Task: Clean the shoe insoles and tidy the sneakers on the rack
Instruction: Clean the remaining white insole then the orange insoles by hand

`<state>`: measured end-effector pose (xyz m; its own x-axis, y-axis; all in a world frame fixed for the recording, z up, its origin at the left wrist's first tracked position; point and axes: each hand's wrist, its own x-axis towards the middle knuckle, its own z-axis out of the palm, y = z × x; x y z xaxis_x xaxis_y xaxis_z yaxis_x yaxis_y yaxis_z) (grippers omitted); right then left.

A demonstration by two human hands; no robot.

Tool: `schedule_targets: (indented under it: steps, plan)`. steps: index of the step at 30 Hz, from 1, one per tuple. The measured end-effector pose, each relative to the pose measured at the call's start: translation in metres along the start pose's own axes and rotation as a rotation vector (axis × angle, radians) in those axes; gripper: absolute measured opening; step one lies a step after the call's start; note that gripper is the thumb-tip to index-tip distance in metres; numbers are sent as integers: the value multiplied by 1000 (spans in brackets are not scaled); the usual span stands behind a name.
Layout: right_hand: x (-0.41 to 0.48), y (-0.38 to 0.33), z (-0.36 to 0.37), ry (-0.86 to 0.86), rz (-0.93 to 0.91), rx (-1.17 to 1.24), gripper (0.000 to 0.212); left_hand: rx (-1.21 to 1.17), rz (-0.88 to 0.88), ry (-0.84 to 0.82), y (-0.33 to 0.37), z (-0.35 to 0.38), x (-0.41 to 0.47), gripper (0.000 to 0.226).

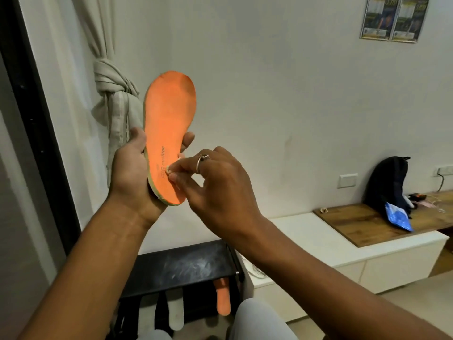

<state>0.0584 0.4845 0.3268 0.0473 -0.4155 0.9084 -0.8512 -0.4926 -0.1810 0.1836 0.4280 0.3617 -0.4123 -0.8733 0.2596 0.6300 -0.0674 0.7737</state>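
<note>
An orange insole (pixel 169 123) with dark lettering near its heel stands upright in front of me. My left hand (pixel 132 173) grips its lower half from behind, thumb on the left edge and fingertips showing at the right edge. My right hand (pixel 215 182), with a ring on one finger, pinches a small whitish wad (pixel 168 169) against the heel area of the insole. Below, a second orange insole (pixel 222 298) and a white insole (pixel 176 312) lie on the lower level of the black shoe rack (pixel 181 263).
A knotted beige curtain (pixel 115 94) hangs just left of the insole beside a dark door frame. To the right runs a low white cabinet (pixel 343 256) with a wooden top, bearing a black backpack (pixel 389 185) and a blue packet (pixel 398 217).
</note>
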Motion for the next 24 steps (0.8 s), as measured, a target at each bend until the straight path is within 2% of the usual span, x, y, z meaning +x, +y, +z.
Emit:
schedule_targets:
  steps: [6,11,14,17,24]
  plan:
    - [-14,-13,-6,-55,-42,66,17,9,18,-21,5,-4,1,72]
    - [15,6,1,-8,79,-7,18,95,-8,28,-4,4,0,73]
    - [7,0,-3,-49,100,103,16,122,-17,36,-4,7,-1,72]
    - [-1,-11,-10,-101,43,166,14,110,-35,57,-6,9,-2,73]
    - [31,15,3,28,132,66,15,133,-47,34,-21,18,-6,64]
